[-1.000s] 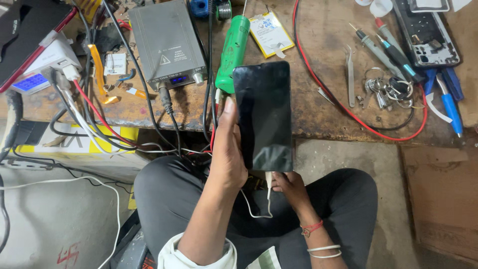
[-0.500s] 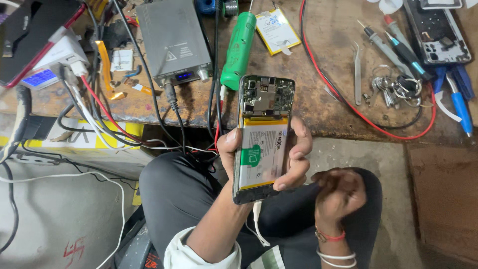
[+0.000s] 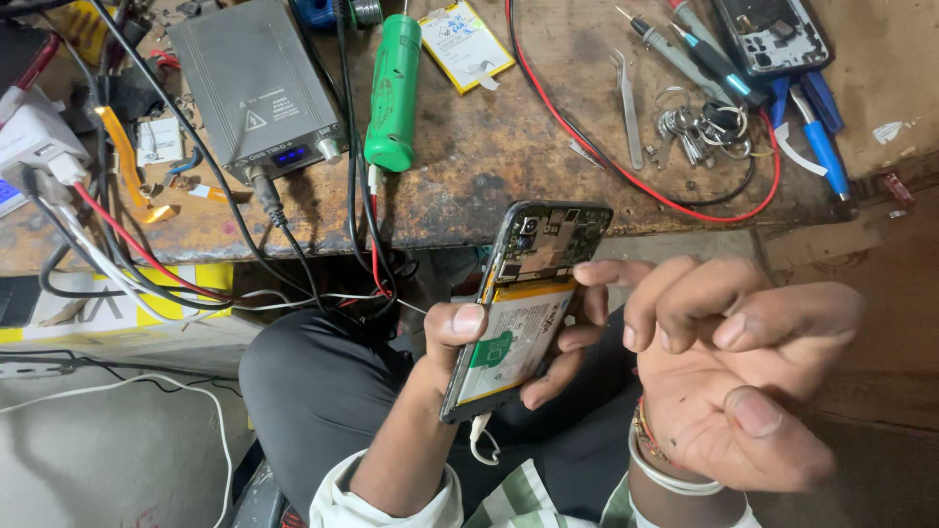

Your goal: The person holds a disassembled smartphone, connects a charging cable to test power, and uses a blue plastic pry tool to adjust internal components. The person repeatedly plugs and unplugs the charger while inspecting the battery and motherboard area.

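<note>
Our left hand grasps the opened phone, frame centre | our right hand empty, fingers curled, lower right | workbench above.

Left hand gripping, right hand loosely curled

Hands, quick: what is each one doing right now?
Left hand: closed around the opened phone, battery and circuit board facing up.
Right hand: empty, palm up, fingers loosely curled, beside the phone.
</note>
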